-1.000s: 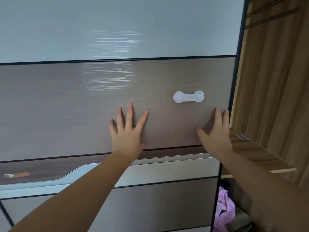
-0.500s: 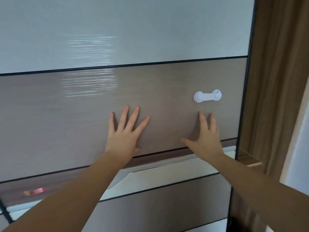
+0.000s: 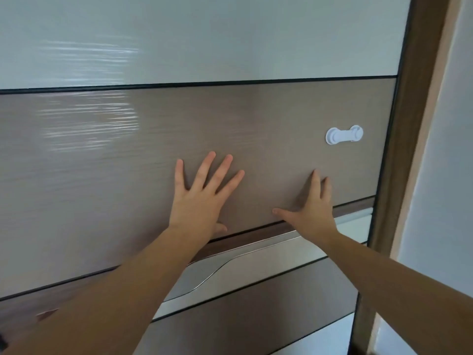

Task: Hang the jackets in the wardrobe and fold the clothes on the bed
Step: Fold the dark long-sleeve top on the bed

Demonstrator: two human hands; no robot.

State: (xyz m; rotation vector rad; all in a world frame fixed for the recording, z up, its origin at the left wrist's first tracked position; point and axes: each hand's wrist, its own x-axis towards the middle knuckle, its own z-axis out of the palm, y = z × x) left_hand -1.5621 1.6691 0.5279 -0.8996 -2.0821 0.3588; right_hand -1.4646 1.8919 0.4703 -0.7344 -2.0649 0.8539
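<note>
Wardrobe door [image 3: 102,175] fills nearly the whole view. It is built of horizontal bands: pale glossy panel at top, brown wood-grain panel across the middle, a narrow dark strip below that, then a silver band with a curved step, then another brown panel and a pale one at the bottom. Glare streaks sit on the upper left of the door. Door's right edge lies close against the brown wardrobe frame [image 3: 409,149]; no interior visible. Pale wall [image 3: 445,175] to the right of the frame.

Both bare forearms reach up from the lower edge of view.

Left hand [image 3: 202,201]: flat on the brown middle panel, fingers straight and spread wide, holding nothing.

Right hand [image 3: 314,211]: flat on the same panel, just right of the left, fingers straight and close together, thumb stretched out leftward, holding nothing.

White child-safety latch [image 3: 344,135]: fixed to the brown panel, above and right of the right hand, near the door's right edge.

Jackets and clothes: not visible.
</note>
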